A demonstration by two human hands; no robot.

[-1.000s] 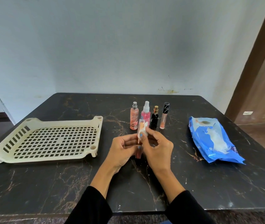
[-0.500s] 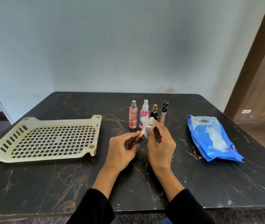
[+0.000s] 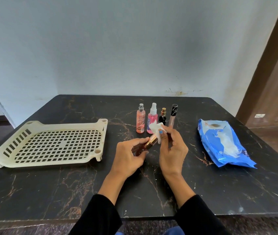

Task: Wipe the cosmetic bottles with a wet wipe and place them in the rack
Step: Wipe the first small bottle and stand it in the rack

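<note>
Rose-gold and slim, the cylindrical metallic cosmetic tube hangs tilted above the black marbled surface, left hand fingers apparently curled round its base, right hand fingers pinching a crumpled white wet wipe against its top.

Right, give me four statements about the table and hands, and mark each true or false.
1. The rack holds two bottles. False: nothing lies in it.
2. The right hand holds a white wipe. True.
3. The left hand holds a gold tube. True.
4. The blue wipe pack lies left of the rack. False: it lies at the right side of the table.
</note>
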